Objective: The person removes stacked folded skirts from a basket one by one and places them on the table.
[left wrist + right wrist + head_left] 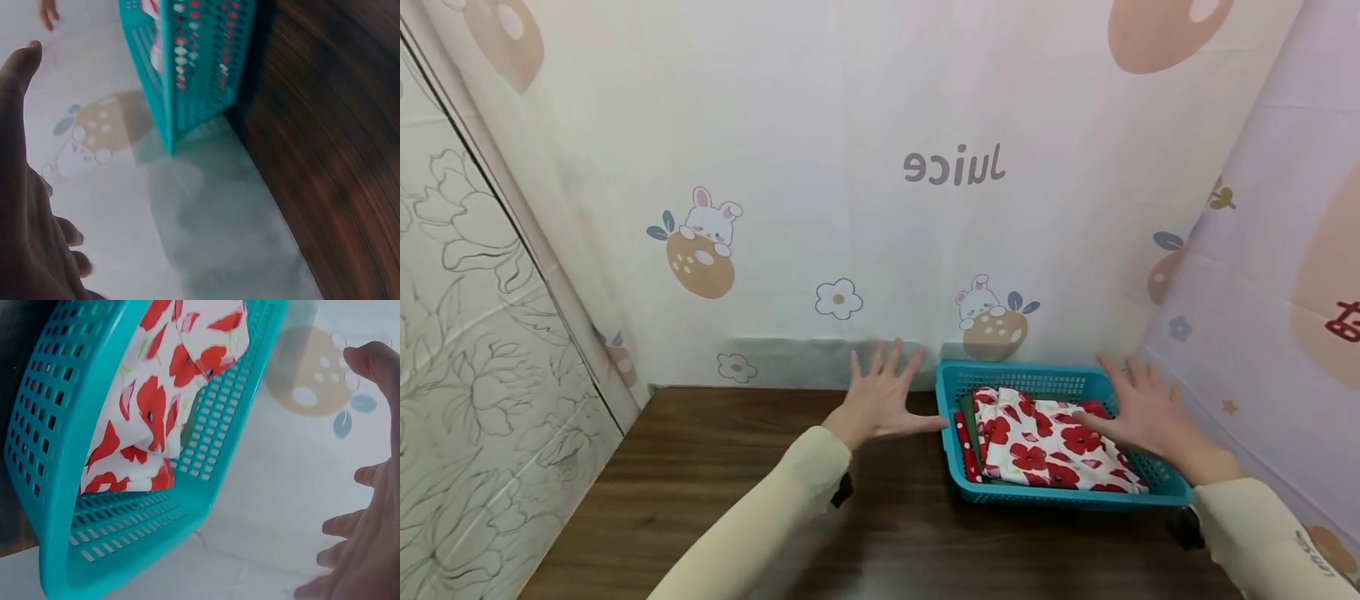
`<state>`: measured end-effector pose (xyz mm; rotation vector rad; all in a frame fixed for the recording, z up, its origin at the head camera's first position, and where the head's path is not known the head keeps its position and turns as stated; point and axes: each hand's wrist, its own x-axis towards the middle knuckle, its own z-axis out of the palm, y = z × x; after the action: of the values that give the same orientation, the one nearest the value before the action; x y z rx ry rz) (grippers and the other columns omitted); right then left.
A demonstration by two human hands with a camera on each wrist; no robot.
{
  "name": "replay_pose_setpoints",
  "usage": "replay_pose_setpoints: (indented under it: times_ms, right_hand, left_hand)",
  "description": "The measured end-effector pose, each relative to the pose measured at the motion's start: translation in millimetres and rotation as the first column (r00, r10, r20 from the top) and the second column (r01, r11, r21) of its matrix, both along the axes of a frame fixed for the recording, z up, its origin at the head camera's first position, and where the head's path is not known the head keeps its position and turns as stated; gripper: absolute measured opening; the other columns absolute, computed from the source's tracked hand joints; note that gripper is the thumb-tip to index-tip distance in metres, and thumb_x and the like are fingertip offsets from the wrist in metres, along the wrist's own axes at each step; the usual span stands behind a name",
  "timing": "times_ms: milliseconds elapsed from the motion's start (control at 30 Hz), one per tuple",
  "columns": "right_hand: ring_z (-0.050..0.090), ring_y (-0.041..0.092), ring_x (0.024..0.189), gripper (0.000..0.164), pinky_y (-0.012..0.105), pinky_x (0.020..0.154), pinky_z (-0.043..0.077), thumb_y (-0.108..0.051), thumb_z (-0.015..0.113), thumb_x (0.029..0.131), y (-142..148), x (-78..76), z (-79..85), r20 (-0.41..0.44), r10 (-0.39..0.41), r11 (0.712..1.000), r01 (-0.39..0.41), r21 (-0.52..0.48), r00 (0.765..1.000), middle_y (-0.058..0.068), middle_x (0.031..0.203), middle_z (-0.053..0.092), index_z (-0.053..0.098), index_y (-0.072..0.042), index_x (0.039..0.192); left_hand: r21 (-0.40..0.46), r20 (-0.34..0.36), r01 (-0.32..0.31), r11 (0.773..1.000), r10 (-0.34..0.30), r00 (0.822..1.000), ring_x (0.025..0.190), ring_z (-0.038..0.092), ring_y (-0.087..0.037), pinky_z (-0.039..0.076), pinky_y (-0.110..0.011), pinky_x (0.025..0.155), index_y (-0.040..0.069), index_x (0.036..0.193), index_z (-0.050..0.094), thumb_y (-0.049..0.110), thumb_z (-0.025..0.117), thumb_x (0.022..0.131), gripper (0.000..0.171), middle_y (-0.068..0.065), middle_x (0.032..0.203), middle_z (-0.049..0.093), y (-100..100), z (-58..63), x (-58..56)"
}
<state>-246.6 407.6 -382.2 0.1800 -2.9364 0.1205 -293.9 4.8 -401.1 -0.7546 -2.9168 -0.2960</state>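
- Teal basket (1037, 495) on wooden table (715, 467): open top up, long axis left-right.
- Left hand (880, 400): empty, fingers spread, near basket's left end.
- Right hand (1148, 417): same, near right end.
- In basket: poppy-print cloth (1060, 446), red dotted cloth (966, 447) at left.
- Behind: printed curtain (850, 208).

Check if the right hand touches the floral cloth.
Apart. The right wrist view shows basket rim and curtain between the right hand and the floral cloth.

Wrist views nearer the basket (1060, 497)
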Motion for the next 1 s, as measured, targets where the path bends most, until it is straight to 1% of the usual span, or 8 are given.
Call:
replay_pose_setpoints:
  times_ms: [133,233,333,533,700,800,933,1000]
  right_hand:
    - [0.024,0.067,0.131,0.111,0.089,0.096,0.026,-0.065,0.07,0.085,10,-6.0,-5.1,0.051,0.008,0.996,-0.004,-0.086,0.999,0.046,0.15,0.023,0.019,0.002,0.158]
    - [0.027,0.067,0.131,0.112,0.086,0.096,0.031,-0.06,0.07,0.087,15,-10.4,-9.0,0.094,0.021,0.987,-0.006,-0.16,0.995,0.047,0.151,0.022,0.016,0.006,0.159]
    - [0.028,0.067,0.131,0.111,0.085,0.096,0.033,-0.057,0.07,0.089,19,-13.0,-10.4,0.126,0.019,0.978,0.008,-0.207,0.992,0.048,0.151,0.021,0.014,0.009,0.158]
    - [0.025,0.067,0.132,0.112,0.086,0.095,0.032,-0.057,0.067,0.091,31,-13.2,-19.2,0.184,0.0,0.965,0.048,-0.258,0.983,0.048,0.151,0.02,0.009,0.011,0.158]
    - [0.025,0.068,0.132,0.112,0.086,0.096,0.03,-0.059,0.065,0.093,39,-8.8,-31.5,0.231,0.0,0.954,0.069,-0.291,0.973,0.048,0.152,0.02,0.008,0.013,0.158]
    - [0.027,0.068,0.131,0.111,0.085,0.096,0.031,-0.058,0.065,0.093,42,-7.7,-38.5,0.238,-0.004,0.954,0.075,-0.291,0.971,0.049,0.151,0.021,0.01,0.014,0.157]
    - [0.027,0.069,0.132,0.11,0.085,0.098,0.031,-0.061,0.062,0.093,41,-7.7,-50.5,0.261,-0.011,0.955,0.088,-0.282,0.965,0.049,0.151,0.022,0.012,0.014,0.157]
    - [0.027,0.07,0.131,0.11,0.085,0.098,0.031,-0.062,0.061,0.094,40,-6.2,-56.2,0.278,-0.011,0.954,0.093,-0.284,0.96,0.049,0.151,0.023,0.013,0.015,0.156]
  left_hand:
    - [0.071,0.1,0.017,0.997,-0.024,0.995,0.157,0.021,-0.041,0.022,-0.071,0.119,0.039,0.165,-0.001,0.092,0.045,0.079,0.111,-0.009,0.174,0.011,22,6.8,-1.0]
    - [0.097,0.125,0.03,0.995,-0.043,0.991,0.15,0.036,-0.037,0.041,-0.062,0.113,0.037,0.166,0.004,0.091,0.046,0.079,0.111,-0.01,0.171,0.023,35,9.1,-3.4]
    - [0.132,0.14,0.035,0.991,-0.053,0.989,0.145,0.042,-0.033,0.05,-0.055,0.106,0.035,0.166,0.009,0.09,0.047,0.08,0.109,-0.009,0.167,0.032,47,6.1,-7.3]
    - [0.254,0.235,0.012,0.967,-0.073,0.969,0.145,0.043,-0.029,0.051,-0.053,0.106,0.034,0.166,0.011,0.086,0.053,0.081,0.108,-0.007,0.165,0.035,68,2.8,-7.8]
    - [0.362,0.308,0.035,0.932,-0.155,0.939,0.147,0.042,-0.028,0.05,-0.051,0.109,0.032,0.167,0.007,0.079,0.061,0.082,0.111,-0.006,0.167,0.032,90,-4.0,-6.1]
    - [0.389,0.314,0.051,0.92,-0.184,0.932,0.147,0.042,-0.027,0.049,-0.049,0.11,0.029,0.167,0.007,0.074,0.065,0.084,0.111,-0.006,0.166,0.032,101,-10.3,-2.7]
    - [0.413,0.351,-0.001,0.911,-0.158,0.923,0.148,0.042,-0.026,0.049,-0.05,0.11,0.026,0.166,0.013,0.064,0.07,0.087,0.105,-0.005,0.165,0.035,113,-21.5,4.5]
    - [0.428,0.393,-0.04,0.903,-0.146,0.908,0.15,0.038,-0.025,0.048,-0.051,0.111,0.026,0.166,0.016,0.06,0.072,0.088,0.101,-0.004,0.165,0.035,117,-27.7,7.9]
